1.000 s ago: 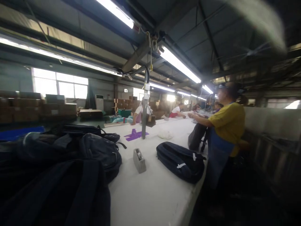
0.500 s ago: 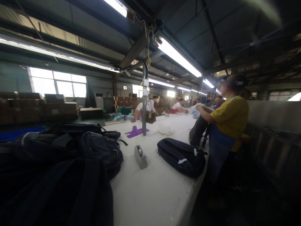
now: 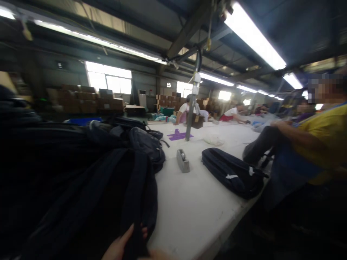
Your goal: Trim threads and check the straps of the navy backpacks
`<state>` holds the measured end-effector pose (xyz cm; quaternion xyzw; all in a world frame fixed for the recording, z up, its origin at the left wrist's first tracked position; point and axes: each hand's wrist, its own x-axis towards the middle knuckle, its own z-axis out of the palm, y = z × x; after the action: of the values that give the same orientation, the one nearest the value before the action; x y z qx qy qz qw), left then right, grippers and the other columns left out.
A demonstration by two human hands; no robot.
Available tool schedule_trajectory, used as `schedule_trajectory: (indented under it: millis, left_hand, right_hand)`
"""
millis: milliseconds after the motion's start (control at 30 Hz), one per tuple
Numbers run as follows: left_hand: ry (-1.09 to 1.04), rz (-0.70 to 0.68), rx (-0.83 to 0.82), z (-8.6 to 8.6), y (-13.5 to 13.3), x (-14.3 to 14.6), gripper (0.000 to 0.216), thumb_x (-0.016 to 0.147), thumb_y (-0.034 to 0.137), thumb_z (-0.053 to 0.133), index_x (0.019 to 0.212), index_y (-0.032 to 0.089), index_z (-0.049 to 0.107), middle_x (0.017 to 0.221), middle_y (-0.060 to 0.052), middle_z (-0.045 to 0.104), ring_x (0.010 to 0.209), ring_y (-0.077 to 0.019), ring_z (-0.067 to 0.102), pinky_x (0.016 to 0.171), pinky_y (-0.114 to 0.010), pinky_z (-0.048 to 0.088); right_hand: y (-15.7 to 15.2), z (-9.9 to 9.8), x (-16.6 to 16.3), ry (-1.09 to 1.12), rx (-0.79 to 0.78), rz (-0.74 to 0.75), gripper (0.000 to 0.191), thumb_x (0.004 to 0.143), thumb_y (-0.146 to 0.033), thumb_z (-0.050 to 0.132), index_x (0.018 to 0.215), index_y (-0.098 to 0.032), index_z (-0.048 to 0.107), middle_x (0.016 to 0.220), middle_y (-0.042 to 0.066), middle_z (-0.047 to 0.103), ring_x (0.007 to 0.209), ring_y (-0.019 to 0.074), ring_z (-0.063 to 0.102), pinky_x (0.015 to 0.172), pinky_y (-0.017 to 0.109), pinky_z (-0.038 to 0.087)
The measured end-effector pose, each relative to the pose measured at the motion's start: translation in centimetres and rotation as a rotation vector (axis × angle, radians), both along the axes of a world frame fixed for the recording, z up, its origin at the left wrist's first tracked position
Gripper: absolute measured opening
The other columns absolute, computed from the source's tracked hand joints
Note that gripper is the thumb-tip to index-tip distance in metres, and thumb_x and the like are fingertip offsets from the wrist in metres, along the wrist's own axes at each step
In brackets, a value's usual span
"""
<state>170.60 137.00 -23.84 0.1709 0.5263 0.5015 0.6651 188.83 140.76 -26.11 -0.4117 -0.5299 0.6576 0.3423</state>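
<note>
White table [image 3: 189, 206]; right hand [image 3: 119, 248] fingers [image 3: 126, 235] pinch backpack [image 3: 108, 187].

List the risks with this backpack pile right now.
1. The hand grips only an edge of the dark backpack; pulling may drag the heaped pile over.
2. The pile could slide into the tape dispenser.
3. The lone backpack lies near the edge of the table and may fall.

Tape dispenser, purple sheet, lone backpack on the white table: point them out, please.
tape dispenser [image 3: 183, 161], head view, grey side wall.
purple sheet [image 3: 179, 136], head view, flat middle.
lone backpack [image 3: 229, 169], head view, upper panel.
</note>
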Motion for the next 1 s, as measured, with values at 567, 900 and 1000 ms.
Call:
schedule_trajectory:
  millis: [567,900,1000]
  left_hand:
    - [-0.185,0.045,0.216,-2.4,-1.5,-0.6,0.027,0.086,0.030,0.060,0.094,0.005,0.065,0.089,-0.020,0.072,0.078,-0.0238,0.070,0.074,-0.036,0.056]
    - [-0.328,0.050,0.233,-4.7,-0.3,-0.2,0.024,0.082,0.030,0.062,0.091,0.008,0.066,0.079,-0.015,0.071,0.067,-0.0219,0.069,0.066,-0.034,0.054]
    - [-0.347,0.040,0.235,-6.4,0.5,0.2,0.020,0.077,0.028,0.065,0.080,0.009,0.069,0.073,-0.016,0.069,0.062,-0.0216,0.067,0.066,-0.037,0.053]
  right_hand:
    - [-5.5,-3.7,-3.1,-0.091,-0.188,0.297,0.064,0.074,-0.072,0.057,0.101,-0.014,0.060,0.082,0.010,0.072,0.069,0.0227,0.066,0.066,0.034,0.049]
    - [1.1,9.5,-3.6,-0.692,0.749,0.053,0.047,0.089,-0.061,0.038,0.104,-0.024,0.063,0.099,0.008,0.072,0.097,0.0250,0.066,0.087,0.037,0.048]
    - [0.1,13.1,-10.4,-0.652,1.000,0.277,0.039,0.089,-0.056,0.044,0.100,-0.024,0.065,0.103,0.008,0.071,0.098,0.0243,0.064,0.087,0.036,0.048]
